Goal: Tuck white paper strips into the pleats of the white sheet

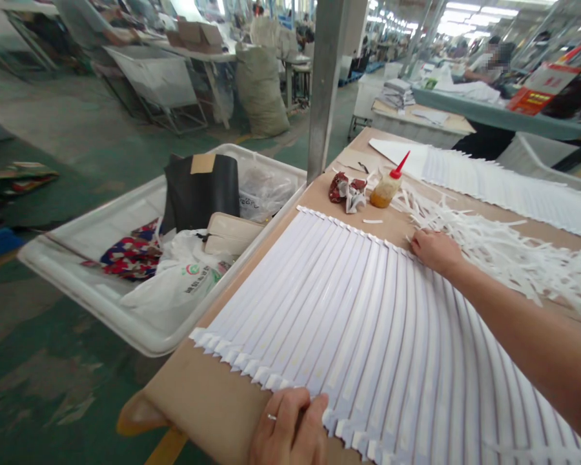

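Observation:
A fan of white pleated strips (368, 329) lies across the brown paper-covered table (213, 381). My left hand (290, 429), with a ring on one finger, is curled over the fan's near edge. My right hand (436, 250) rests with its fingers together on the far edge. A heap of white strip offcuts (498, 248) lies just beyond my right hand. Further back stand a glue bottle with a red nozzle (385, 188) and a crumpled red-and-white rag (347, 192). A second pleated white sheet (508, 181) stretches along the table's far side.
A white plastic tub (53, 255) beside the table holds bags, patterned fabric and a black piece. A metal post (325, 84) rises at the table's far corner. A filled sack (260, 84) stands behind the tub, and a co-worker (481, 68) sits at a far bench.

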Action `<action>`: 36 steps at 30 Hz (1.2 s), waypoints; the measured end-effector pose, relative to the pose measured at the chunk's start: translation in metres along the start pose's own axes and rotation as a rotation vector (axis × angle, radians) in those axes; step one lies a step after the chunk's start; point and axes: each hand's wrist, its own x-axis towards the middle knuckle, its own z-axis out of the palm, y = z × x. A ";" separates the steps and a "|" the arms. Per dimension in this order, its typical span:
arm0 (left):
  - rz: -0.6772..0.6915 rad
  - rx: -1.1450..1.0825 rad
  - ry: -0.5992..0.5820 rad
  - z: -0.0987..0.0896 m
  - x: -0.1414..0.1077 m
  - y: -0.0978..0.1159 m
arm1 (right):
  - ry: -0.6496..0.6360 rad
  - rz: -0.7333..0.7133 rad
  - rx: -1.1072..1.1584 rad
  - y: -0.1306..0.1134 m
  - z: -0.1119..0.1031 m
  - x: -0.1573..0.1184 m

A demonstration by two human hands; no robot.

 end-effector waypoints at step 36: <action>-0.473 -0.652 -0.439 -0.047 0.006 0.063 | -0.575 -0.519 1.016 -0.159 -0.098 -0.267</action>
